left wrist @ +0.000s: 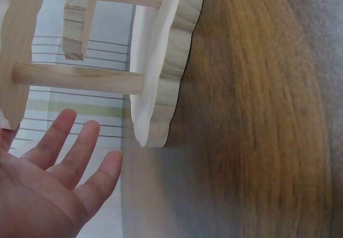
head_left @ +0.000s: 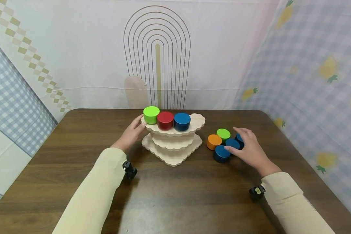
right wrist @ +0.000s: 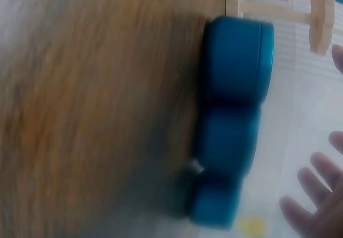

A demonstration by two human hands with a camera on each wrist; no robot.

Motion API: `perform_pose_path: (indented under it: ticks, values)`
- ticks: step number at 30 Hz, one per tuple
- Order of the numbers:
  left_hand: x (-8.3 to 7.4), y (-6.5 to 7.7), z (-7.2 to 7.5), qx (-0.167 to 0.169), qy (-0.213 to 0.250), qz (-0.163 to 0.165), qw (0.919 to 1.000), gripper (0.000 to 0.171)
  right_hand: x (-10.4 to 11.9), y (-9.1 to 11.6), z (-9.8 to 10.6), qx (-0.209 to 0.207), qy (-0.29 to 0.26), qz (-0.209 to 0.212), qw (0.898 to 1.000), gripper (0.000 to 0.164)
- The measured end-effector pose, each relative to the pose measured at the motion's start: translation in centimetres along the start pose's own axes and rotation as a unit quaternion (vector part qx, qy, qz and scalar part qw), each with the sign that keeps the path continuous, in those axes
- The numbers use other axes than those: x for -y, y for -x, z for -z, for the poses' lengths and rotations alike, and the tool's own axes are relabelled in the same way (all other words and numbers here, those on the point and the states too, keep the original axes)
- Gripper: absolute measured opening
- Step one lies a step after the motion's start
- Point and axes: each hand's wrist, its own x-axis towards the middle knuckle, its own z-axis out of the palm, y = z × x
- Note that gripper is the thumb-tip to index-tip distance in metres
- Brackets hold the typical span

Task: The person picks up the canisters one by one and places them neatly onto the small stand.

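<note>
A tiered wooden stand (head_left: 172,157) with scalloped shelves stands at the table's middle. A light green round tin (head_left: 151,115), a red one (head_left: 165,121) and a blue one (head_left: 182,122) sit in a row on its top shelf. My left hand (head_left: 131,132) is at the left end of that shelf, fingertips right beside the green tin; three loosely spread fingers (left wrist: 88,152) show beneath the shelf's level. To the right, my right hand (head_left: 250,146) hovers with thumb and fingers apart over blue tins (head_left: 221,154), holding nothing. Its fingers look relaxed in the right wrist view.
Next to the blue tins on the table are an orange tin (head_left: 214,142) and another light green one (head_left: 223,134). Printed cloth (head_left: 99,58) hangs behind the brown wooden table (head_left: 169,201), and checked cloth (head_left: 318,97) hangs along the right side.
</note>
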Motion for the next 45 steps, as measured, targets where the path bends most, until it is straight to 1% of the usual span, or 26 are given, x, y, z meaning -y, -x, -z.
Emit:
perform_pose_path:
  ticks: [8,12,17,20,25,33,38,45]
  values:
    - [0.0,0.0,0.1,0.001,0.003,0.002,1.0,0.06,-1.9,-0.2,0.9,-0.005,-0.009,-0.026,1.0,0.085]
    - [0.0,0.0,0.1,0.001,0.002,0.004,1.0,0.06,-3.1,-0.3,1.1,-0.012,-0.015,-0.039,0.999,0.086]
    - [0.1,0.0,0.1,0.001,-0.007,0.008,0.9999,0.06,-4.7,-0.4,1.0,-0.005,-0.015,-0.063,0.998,0.087]
    - [0.1,0.0,0.1,0.002,-0.001,0.007,1.0,0.06,-5.4,-0.5,1.1,-0.002,-0.016,-0.074,0.997,0.087]
    - [0.1,0.0,0.1,0.004,0.011,0.006,0.9999,0.061,-6.0,-0.6,1.2,0.007,-0.016,-0.09,0.996,0.088]
    - [0.0,0.1,0.1,-0.006,-0.023,0.015,0.9996,0.061,-6.9,-1.0,0.9,0.026,-0.007,-0.098,0.995,0.084]
    - [-0.1,0.1,0.2,-0.006,-0.035,0.017,0.9992,0.061,-7.1,-1.5,0.6,0.036,-0.004,-0.098,0.995,0.083]
    - [-0.2,0.2,0.2,-0.005,-0.039,0.014,0.9991,0.061,-7.2,-2.2,0.2,0.051,-0.031,-0.112,0.992,0.084]
